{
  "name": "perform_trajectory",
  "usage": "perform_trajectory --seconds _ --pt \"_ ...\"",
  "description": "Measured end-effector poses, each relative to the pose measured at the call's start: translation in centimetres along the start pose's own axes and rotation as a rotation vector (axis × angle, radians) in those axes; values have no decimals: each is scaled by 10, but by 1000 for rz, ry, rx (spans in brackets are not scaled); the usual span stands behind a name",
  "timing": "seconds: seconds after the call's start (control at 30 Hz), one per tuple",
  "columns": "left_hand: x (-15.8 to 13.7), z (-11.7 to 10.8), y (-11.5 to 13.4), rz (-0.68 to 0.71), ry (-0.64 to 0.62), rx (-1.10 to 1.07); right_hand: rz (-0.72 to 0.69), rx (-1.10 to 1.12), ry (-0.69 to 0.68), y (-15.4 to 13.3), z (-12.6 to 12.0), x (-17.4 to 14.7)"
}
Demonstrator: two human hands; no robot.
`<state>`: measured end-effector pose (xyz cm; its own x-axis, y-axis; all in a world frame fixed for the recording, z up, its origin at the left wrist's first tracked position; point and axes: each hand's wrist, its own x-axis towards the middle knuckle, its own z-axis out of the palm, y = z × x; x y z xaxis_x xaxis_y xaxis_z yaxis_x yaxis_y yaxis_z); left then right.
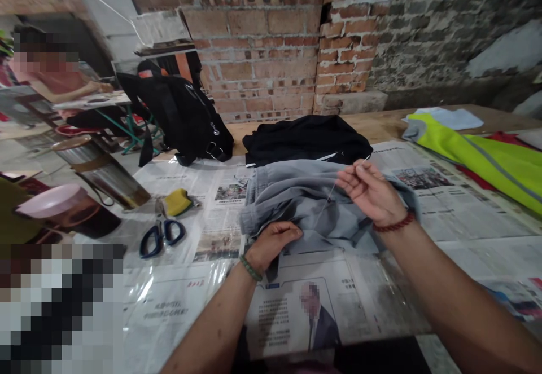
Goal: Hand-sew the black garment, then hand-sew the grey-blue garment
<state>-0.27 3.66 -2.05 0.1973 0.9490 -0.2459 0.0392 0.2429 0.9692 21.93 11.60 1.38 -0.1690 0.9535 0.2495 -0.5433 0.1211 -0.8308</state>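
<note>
Right of the scissors (160,228) lies a grey elastic-waisted garment (292,185); my left hand (275,241) pinches its cloth, my right hand (372,190) seemingly grips thread (327,199), which could snap if tugged hard.

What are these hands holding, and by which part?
Left hand: grey garment, by its near edge. Right hand: thread, seemingly by its upper end.

Around center, a brick wall (262,64) stands at twelve o'clock, steel flask (110,175) at nine, black backpack (180,114) at ten.
</note>
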Motion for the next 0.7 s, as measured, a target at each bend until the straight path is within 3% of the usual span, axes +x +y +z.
perform_trajectory --seconds 0.23,0.43,0.57,0.7 --pt "-1 -2 -1 8 13 -19 -205 48 54 -27 11 36" --pt "-2 -2 0 -10 0 -46 -363 85 152 -28 13 50" --pt "-4 -1 1 0 12 -63 -318 90 167 -20 18 45" --pt "-7 -3 1 21 33 -66 -157 -28 122 -7 31 7"
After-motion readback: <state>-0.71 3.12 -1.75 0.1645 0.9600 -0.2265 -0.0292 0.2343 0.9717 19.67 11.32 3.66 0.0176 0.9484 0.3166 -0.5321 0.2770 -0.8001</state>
